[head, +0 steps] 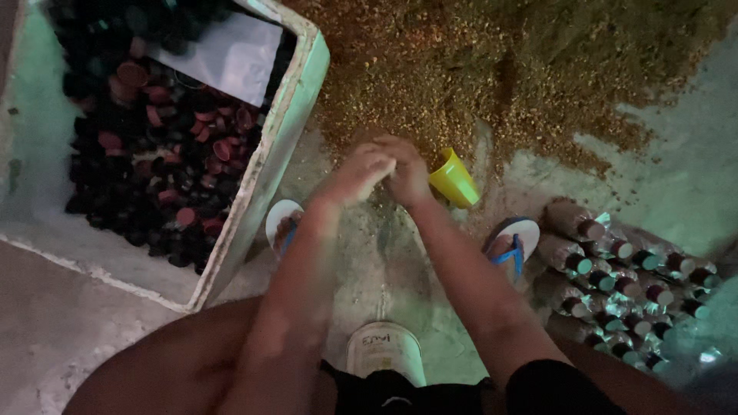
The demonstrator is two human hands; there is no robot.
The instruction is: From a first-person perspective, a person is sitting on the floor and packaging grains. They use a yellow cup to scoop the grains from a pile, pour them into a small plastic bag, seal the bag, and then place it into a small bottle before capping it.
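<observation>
Head view

1. Left hand [361, 173] and right hand [407, 175]: both are pressing together, fingers curled, at the near edge of the grain heap. Whether anything is being pinched between them I cannot tell; the palms are hiding it.
2. Yellow cup [453, 180]: lying tilted on the floor, touching or just beside the right hand on its outer side. Risk: a knock from the right wrist would likely be tipping it and rolling it into the heap.
3. Grain heap [477, 84]: loose golden-brown granules spreading over the floor just beyond both hands. Risk: anything escaping between the closed palms would be scattering onto the wet-looking floor [384, 253] beneath the forearms, where it would be hard to gather.
4. Filled bottles [615, 269]: a cluster lying on their sides, caps of mixed colours, well to the outer side of the right forearm. Risk: a swinging right elbow or a shifting foot could be setting them rolling.
5. Foam box [265, 161]: white, holding dark and reddish bottle caps [146, 154] and a pale sheet [231, 54], to the outer side of the left hand. Risk: its wall is standing near the left arm and could be getting nudged.
6. Sandals [513, 242]: blue-strapped, one under each forearm. Risk: feet slipping on the damp floor while the person is squatting.
7. White container [384, 350]: standing between the knees, nearer the body than the hands; it could be getting kicked.
8. Dim light is making fine detail uncertain throughout.
</observation>
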